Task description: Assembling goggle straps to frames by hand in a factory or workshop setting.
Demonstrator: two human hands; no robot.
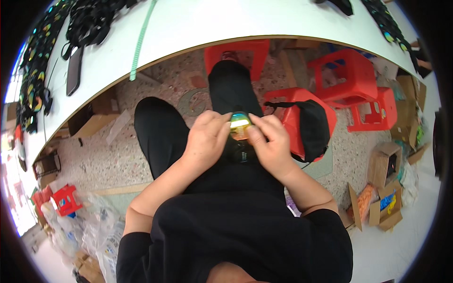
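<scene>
Above my lap, both hands hold a pair of goggles (239, 123) with a shiny mirrored lens of yellow, orange and blue-green. My left hand (205, 137) grips the lens's left edge, fingers bent and closed. On the opposite edge, the thumb and fingers of my right hand (271, 139) pinch it. The remaining dark part of the goggles merges with my black trousers, so its outline is unclear.
Black goggles with mirrored lenses (34, 89) pile up on the white table (188, 21), near a dark phone (74, 70) and a green strip (139, 45). Red stools (347, 78), a black bag (314, 129), open cartons (384, 165) and plastic bags (101, 231) surround me.
</scene>
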